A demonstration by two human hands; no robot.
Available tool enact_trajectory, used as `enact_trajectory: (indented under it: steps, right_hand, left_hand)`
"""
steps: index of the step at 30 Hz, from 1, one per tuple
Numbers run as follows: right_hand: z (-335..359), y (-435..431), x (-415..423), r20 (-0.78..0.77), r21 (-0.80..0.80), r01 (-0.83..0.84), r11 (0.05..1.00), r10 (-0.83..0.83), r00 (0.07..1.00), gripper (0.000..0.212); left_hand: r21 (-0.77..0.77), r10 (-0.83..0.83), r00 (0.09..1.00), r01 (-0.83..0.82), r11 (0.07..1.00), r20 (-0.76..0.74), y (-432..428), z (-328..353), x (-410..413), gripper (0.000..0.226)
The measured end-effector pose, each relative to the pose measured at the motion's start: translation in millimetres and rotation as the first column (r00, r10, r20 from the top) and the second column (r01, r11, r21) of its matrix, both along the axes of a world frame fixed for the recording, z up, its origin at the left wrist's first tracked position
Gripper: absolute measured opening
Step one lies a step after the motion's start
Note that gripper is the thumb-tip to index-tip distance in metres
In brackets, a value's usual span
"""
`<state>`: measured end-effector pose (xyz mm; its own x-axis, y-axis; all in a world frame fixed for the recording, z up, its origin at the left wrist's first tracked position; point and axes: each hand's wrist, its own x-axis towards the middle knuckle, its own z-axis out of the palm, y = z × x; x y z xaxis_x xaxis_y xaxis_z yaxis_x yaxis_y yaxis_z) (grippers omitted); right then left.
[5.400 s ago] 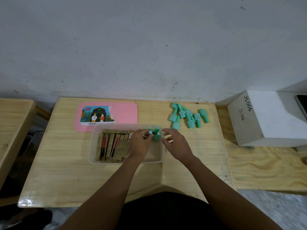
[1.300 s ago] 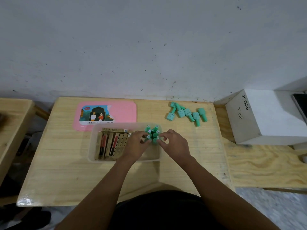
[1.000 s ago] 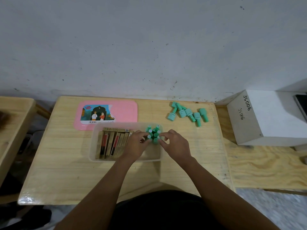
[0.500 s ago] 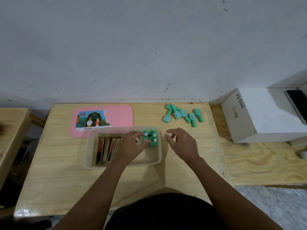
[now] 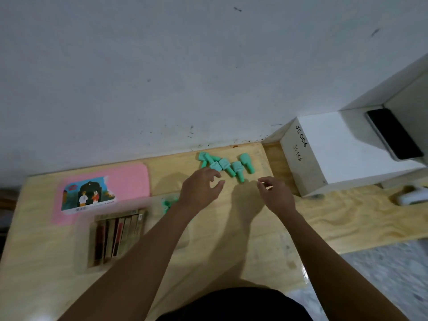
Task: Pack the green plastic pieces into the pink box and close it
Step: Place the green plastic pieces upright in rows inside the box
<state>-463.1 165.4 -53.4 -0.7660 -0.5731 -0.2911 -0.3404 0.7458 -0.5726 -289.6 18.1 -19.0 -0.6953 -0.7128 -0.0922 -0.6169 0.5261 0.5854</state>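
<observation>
Both hands have left the box. Left hand open, reaching the loose green pieces behind it; right hand open, empty. Next batch.

"JS 006" is seen handwritten in black on the white box, and repeated fainter just below. Print on the pink lid is too blurred to be read.

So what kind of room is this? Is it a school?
Hard to say. It looks more like a plain work corner: a low wooden table pushed against a scuffed white wall, and a white box with "JS006" handwritten on it.
</observation>
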Motion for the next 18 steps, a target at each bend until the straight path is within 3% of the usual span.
enact_trajectory:
  steps: [3, 8, 12, 18]
  right_hand:
    - [-12, -13, -16, 0.034, 0.012, -0.019, 1.000, 0.018, 0.999, 0.020]
    - [-22, -39, -40, 0.083, -0.010, -0.073, 0.997, 0.074, 0.994, 0.027]
    - [-26, -55, -53, 0.051, -0.036, -0.110, 0.993, 0.112, 0.992, 0.029]
    - [-28, -61, -60, -0.030, 0.091, -0.159, 0.983, 0.162, 0.986, 0.023]
  left_hand:
    - [0.086, -0.009, 0.982, -0.007, 0.996, 0.190, 12, -16, -43, 0.030]
    - [0.206, 0.167, 0.942, -0.232, 0.951, 0.292, 26, -38, -92, 0.039]
    - [0.153, 0.277, 0.899, -0.343, 0.927, 0.340, 30, -49, -109, 0.040]
    - [0.005, 0.351, 0.851, -0.383, 0.924, 0.390, 34, -56, -117, 0.037]
